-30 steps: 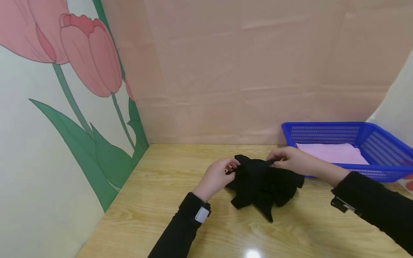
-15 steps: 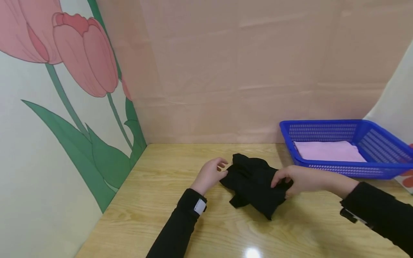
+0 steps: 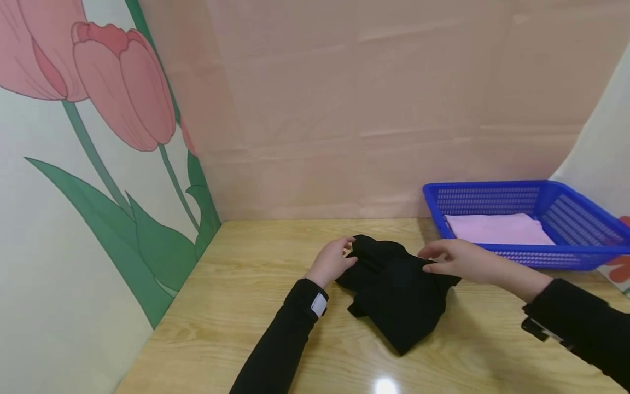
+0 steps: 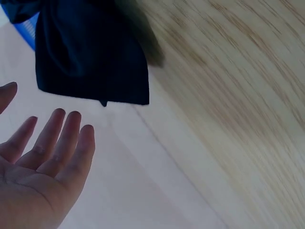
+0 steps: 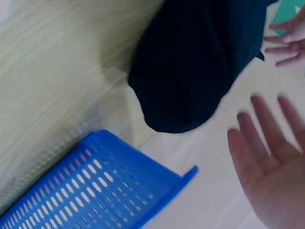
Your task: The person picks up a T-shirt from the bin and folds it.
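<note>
A crumpled piece of black cloth (image 3: pixel 401 301) lies in a loose heap on the wooden table, one corner pointing toward me; its kind does not show. At its left edge is my left hand (image 3: pixel 330 262), fingers loosely bent. The left wrist view shows that hand's spread fingers (image 4: pixel 78 152) just short of the hanging cloth (image 4: pixel 90 57), nothing in them. My right hand (image 3: pixel 462 261) is at the upper right edge of the heap. In the right wrist view its fingers (image 5: pixel 267 129) are extended beside the cloth (image 5: pixel 190 76) and hold nothing.
A blue plastic basket (image 3: pixel 492 256) with perforated sides stands at the back right, close behind my right hand. Folded pink cloth (image 3: pixel 499 229) lies in it. A pinkish covering (image 3: pixel 315 109) rises behind the table, and a tulip-painted wall (image 3: pixel 59 246) bounds the left.
The right hand moved down onto the cloth, then back up to its upper right edge. The cloth's near part now spreads flatter toward me. The left hand shifted slightly beside it.
</note>
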The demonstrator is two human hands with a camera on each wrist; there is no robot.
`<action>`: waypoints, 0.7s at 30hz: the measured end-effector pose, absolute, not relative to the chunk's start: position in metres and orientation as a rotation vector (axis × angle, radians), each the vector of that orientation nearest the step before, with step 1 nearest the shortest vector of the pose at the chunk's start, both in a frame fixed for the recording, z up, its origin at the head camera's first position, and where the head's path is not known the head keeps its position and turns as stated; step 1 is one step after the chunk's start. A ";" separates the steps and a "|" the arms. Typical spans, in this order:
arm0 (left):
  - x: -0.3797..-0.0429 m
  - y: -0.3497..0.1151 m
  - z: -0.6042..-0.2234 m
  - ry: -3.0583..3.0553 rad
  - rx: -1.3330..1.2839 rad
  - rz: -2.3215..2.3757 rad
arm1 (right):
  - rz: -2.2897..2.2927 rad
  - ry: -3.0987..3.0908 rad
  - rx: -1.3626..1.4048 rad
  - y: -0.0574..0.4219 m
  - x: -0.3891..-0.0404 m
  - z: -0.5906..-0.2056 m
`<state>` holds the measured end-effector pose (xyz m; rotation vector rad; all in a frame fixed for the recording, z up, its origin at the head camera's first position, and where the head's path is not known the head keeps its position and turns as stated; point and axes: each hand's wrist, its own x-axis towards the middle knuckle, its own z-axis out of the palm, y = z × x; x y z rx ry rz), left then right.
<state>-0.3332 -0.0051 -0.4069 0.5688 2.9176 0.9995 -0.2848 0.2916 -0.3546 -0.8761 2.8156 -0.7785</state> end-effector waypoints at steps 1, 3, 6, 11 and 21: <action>-0.334 -0.003 -0.408 2.926 0.569 0.972 | -0.774 2.854 -0.864 0.290 -0.286 -0.357; -0.336 0.002 -0.410 2.939 0.582 0.923 | -0.750 2.928 -0.861 0.287 -0.288 -0.364; -0.338 0.008 -0.413 2.960 0.598 0.842 | -0.695 3.007 -0.859 0.279 -0.292 -0.376; -0.340 0.015 -0.419 2.998 0.629 0.726 | -0.646 3.038 -0.880 0.262 -0.299 -0.396; -0.339 0.012 -0.422 3.036 0.701 0.872 | -0.577 3.119 -0.960 0.255 -0.305 -0.411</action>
